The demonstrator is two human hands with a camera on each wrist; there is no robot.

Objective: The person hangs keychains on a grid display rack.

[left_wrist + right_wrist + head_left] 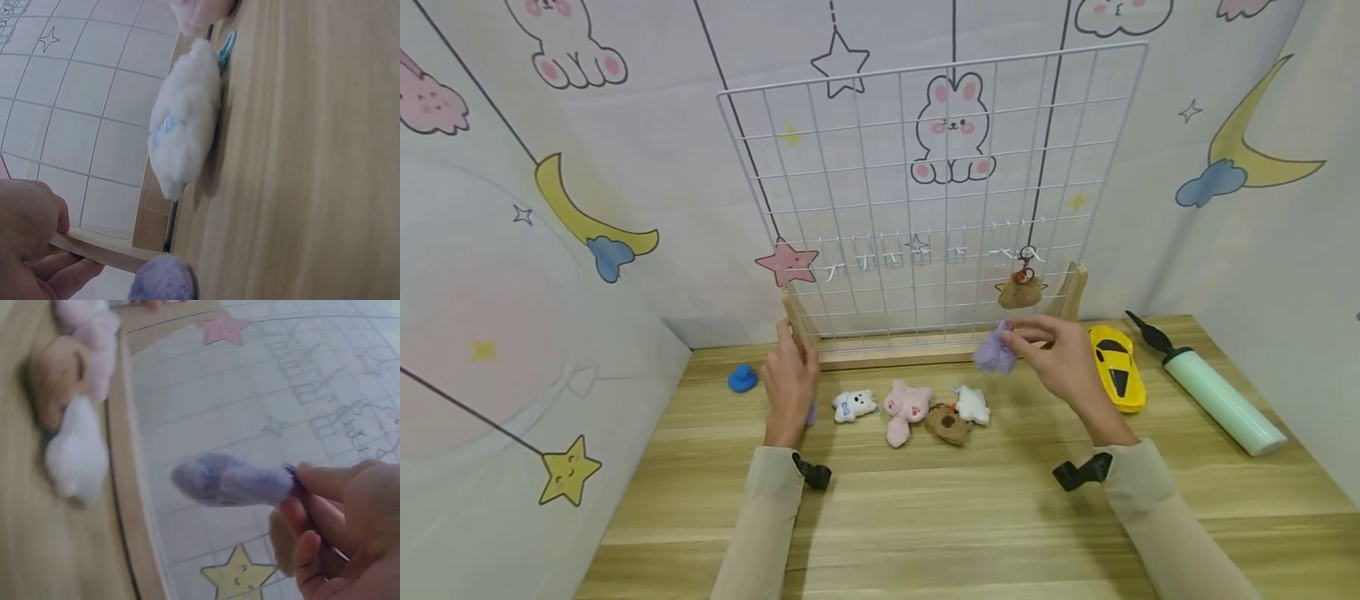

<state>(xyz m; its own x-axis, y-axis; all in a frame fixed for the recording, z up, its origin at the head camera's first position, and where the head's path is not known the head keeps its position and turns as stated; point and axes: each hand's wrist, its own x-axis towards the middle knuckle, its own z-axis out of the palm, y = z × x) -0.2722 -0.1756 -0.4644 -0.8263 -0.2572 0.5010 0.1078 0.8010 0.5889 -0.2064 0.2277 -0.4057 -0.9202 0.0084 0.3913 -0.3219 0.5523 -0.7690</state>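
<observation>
My right hand [1060,354] pinches a small purple plush keychain [995,350] by its top end, in front of the wire grid [925,283]. In the right wrist view the plush [231,481] sticks out sideways from thumb and fingertips. My left hand [792,375] grips the grid's left wooden upright [100,250], fingers on one side of it. Several plush keychains lie in a row before the grid: a white dog [854,406], a pink one [907,404], a brown one [949,423] and a white one [973,405]. Another purple plush [164,280] is partly hidden beside my left hand.
A brown plush keychain [1021,290] hangs on the grid at right. Several white hooks [892,259] line the grid. A blue duck [742,378] sits left; a yellow toy car [1117,369] and a pale green pump [1225,400] lie right on the wooden table [925,533].
</observation>
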